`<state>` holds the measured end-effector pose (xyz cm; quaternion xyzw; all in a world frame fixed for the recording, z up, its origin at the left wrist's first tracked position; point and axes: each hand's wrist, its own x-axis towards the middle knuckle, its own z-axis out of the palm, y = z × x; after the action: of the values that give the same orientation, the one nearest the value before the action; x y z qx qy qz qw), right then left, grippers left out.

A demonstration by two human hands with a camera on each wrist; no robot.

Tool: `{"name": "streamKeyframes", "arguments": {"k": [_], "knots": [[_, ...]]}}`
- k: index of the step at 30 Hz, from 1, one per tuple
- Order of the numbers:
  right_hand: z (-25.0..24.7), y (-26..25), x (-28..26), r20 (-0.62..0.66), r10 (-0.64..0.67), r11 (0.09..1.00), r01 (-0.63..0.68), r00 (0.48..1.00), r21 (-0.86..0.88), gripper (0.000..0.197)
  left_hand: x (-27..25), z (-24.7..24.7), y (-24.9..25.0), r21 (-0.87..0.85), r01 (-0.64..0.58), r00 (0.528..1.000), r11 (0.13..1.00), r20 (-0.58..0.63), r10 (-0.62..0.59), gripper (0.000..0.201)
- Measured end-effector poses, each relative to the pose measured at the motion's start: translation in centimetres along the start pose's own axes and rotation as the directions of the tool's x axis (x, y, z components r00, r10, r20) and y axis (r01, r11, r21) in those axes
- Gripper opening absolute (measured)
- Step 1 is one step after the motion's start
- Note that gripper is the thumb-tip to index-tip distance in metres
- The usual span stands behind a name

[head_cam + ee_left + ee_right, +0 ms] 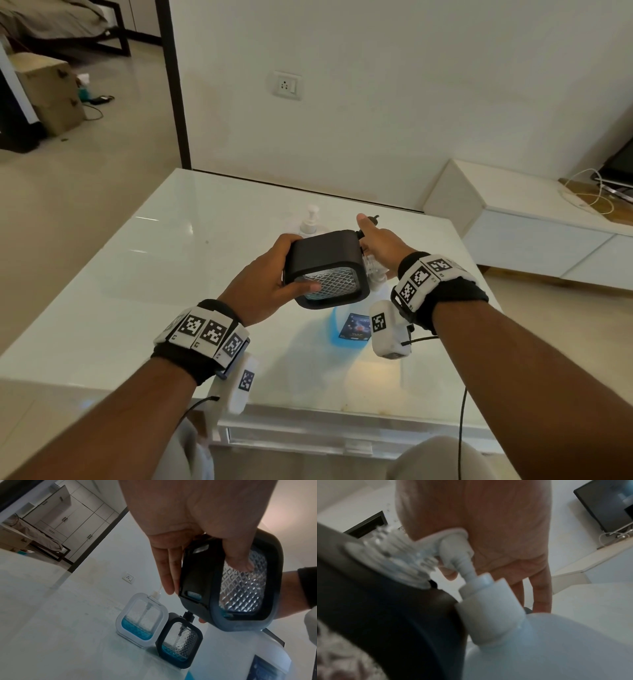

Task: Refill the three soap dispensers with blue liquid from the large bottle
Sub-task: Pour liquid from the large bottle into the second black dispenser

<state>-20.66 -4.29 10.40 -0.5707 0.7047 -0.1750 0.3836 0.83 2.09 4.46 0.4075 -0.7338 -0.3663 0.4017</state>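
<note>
My left hand [291, 263] grips a black-framed soap dispenser [325, 260] tipped on its side above the table, thumb on its diamond-patterned glass face [240, 588]. Its clear threaded neck [397, 555] is uncapped and points right. The nozzle of the large bottle's white pump [453, 536] meets that neck. My right hand [380, 243] rests its palm on the pump head with the fingers straight. The large bottle [337, 325] stands below, blue liquid in its base. A white-framed dispenser [142, 618] and a second black one [178, 641] stand behind, each holding some blue liquid.
The glossy white table [171, 274] stands against a wall with a socket [287, 85]. A low white cabinet [531, 222] with cables and a dark screen [620, 161] is to the right. An open doorway on the left shows boxes and a bed.
</note>
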Motion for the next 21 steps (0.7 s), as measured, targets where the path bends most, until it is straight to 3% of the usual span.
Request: {"name": "streamKeyframes", "arguments": {"k": [3,7,13,21], "knots": [[0.1,-0.1,0.1,0.024,0.008,1.000,-0.008,1.000,-0.020,0.075,0.0,-0.1,0.0,-0.002,0.011,1.000,1.000,0.001,-0.011,0.069],[0.2,0.5,0.3,-0.081,-0.041,0.999,0.042,0.996,0.009,0.063,0.0,0.0,-0.2,0.004,0.012,1.000,1.000,-0.002,-0.012,0.069],[0.4,1.0,0.7,-0.134,-0.046,0.999,0.049,0.990,0.021,0.062,0.0,0.0,-0.4,0.029,0.006,1.000,1.000,-0.011,-0.006,0.071],[0.4,0.6,1.2,-0.055,-0.044,0.999,0.044,0.998,0.013,0.077,0.2,0.0,-0.4,0.024,-0.003,1.000,1.000,-0.008,0.003,0.070]]}}
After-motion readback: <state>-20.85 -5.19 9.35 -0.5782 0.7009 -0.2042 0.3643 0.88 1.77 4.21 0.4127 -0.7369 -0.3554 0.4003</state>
